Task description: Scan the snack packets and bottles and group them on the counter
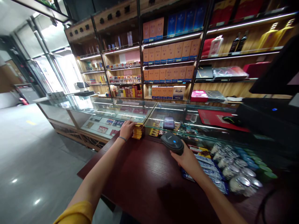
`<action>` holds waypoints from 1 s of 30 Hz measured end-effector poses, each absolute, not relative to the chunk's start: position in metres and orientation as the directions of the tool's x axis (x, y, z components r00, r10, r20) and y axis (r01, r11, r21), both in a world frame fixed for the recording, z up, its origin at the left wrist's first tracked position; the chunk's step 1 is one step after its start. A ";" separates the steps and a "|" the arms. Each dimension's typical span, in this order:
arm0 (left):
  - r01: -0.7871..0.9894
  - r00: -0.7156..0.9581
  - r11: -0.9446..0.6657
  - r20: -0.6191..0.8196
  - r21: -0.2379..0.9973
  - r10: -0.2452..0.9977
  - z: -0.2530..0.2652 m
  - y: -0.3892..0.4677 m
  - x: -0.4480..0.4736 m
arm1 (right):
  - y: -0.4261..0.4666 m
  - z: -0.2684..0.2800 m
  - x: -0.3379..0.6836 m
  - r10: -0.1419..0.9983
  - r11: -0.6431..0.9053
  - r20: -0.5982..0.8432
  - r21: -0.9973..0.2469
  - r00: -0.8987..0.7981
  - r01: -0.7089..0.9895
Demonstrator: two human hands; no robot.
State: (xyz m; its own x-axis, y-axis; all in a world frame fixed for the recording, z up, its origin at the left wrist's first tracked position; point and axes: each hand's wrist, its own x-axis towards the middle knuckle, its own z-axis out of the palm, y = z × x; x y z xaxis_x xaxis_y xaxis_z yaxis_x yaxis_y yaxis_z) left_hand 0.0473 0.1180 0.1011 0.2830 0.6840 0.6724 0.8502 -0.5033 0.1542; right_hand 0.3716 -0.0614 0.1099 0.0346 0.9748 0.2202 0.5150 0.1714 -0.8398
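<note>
In the head view my right hand is closed around the handle of a black barcode scanner with a lit blue light. The scanner is held above the dark red-brown table, its head pointing up and left. My left hand is at the table's far edge, closed on the left side of a stack of thin yellow packets. Some of its fingertips are hidden behind the stack. Right of the stack, more yellow packets show at the glass case.
Blue-and-white packets and several silver-lidded jars stand to the right on the table. Beyond runs a glass display case with a red mat and mouse. A dark monitor rises at right; stocked shelves line the back.
</note>
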 end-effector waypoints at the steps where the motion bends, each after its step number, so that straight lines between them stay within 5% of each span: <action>1: 0.850 0.298 -0.506 0.662 0.144 0.688 0.100 0.120 0.046 | -0.061 0.109 0.372 0.976 0.168 0.216 -0.841 0.033 0.515; 21: 0.799 0.397 -0.590 0.635 0.116 0.662 0.084 0.124 0.043 | -0.052 0.109 0.387 0.955 0.223 0.291 -0.825 0.053 0.520; 30: 0.686 0.297 -0.680 0.755 0.257 0.585 0.082 0.092 0.119 | -0.069 0.150 0.448 0.992 0.042 0.097 -0.861 0.082 0.506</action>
